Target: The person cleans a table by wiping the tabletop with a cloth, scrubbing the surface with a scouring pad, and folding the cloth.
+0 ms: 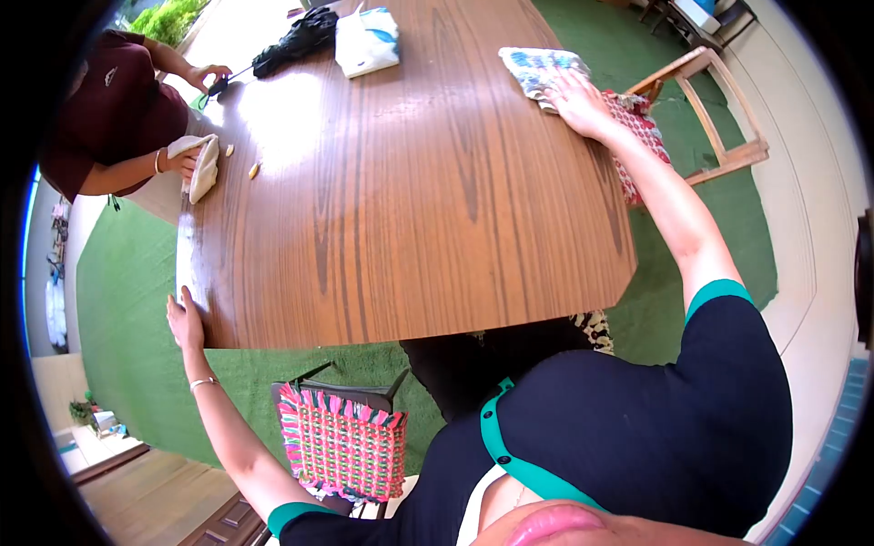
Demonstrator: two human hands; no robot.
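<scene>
Two bare hands at the table (410, 218), seen from where I stand. Right hand (581, 105), upper right of the frame: fingers straight, slightly spread, laid flat over part of a white-and-blue cloth (530, 67), which lies on the table near its right edge. Left hand (187, 320), lower left: fingers extended, touching the table's left edge near the corner; cannot tell whether any curl beneath. Upper left: co-worker's hand on a cream cloth (208, 173), two small pale pieces (254, 170) just beside it. Top centre: black umbrella (296, 44), white packet (366, 53) adjacent.
</scene>
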